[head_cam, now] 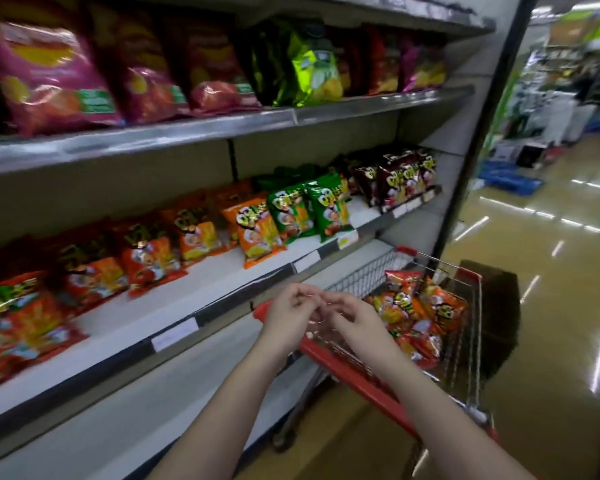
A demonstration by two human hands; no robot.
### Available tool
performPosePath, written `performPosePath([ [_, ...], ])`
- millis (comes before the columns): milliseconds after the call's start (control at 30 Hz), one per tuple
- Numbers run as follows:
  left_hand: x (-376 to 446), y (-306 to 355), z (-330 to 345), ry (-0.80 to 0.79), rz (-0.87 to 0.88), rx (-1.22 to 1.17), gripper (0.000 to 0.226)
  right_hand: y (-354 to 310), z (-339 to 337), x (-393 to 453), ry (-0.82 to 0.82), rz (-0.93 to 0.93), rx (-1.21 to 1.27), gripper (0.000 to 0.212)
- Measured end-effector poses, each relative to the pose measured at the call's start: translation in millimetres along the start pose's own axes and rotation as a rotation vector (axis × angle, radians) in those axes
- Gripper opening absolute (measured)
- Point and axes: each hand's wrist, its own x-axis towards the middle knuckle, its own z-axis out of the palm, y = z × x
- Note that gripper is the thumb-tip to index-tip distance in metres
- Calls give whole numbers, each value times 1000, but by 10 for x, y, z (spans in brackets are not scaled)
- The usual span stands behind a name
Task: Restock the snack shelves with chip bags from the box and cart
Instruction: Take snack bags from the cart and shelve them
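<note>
A red-rimmed wire cart [361,372] stands beside the snack shelves and holds several orange and red chip bags [416,313]. My left hand [288,318] and my right hand [352,318] hover together above the cart's near rim, fingers loosely curled and fingertips close to each other, holding no bag. On the middle shelf [201,292] stand rows of red, orange, green and brown chip bags [257,226], with bare white space in front of them.
The upper shelf [291,116] carries large pink, green and red bags. A lower white shelf [136,410] runs under the middle one. The glossy aisle floor [551,271] stretches right, with blue crates [510,178] and stock farther off.
</note>
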Motion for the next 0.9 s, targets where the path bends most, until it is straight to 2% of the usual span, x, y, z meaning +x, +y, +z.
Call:
performPosePath([
  [133, 570, -27, 492, -127, -9, 24, 17, 216, -595, 347, 58, 60, -47, 19],
  [267, 1170, -111, 1001, -186, -50, 14, 8, 376, -1290, 651, 140, 142, -91, 25],
  [400, 1593, -219, 1511, -242, -118, 49, 15, 671, -1982, 861, 239, 255, -100, 25],
  [533, 2001, -393, 1961, -362, -227, 192, 6, 1154, -2551, 1166, 182, 403, -130, 20],
  [600, 2275, -490, 2171, -407, -286, 296, 14, 1501, -2861, 1487, 115, 483, -191, 17],
  [667, 2547, -609, 2360, -362, -354, 344, 18, 1894, -3158, 1815, 81, 569, -230, 7],
  [833, 2962, -943, 2772, -160, -523, 252, 13, 2858, -3512, 2407, 7, 778, -409, 23],
  [900, 3064, -1074, 2921, -138, -561, 255, 12, 3133, -3513, 2571, -23, 834, -402, 21],
])
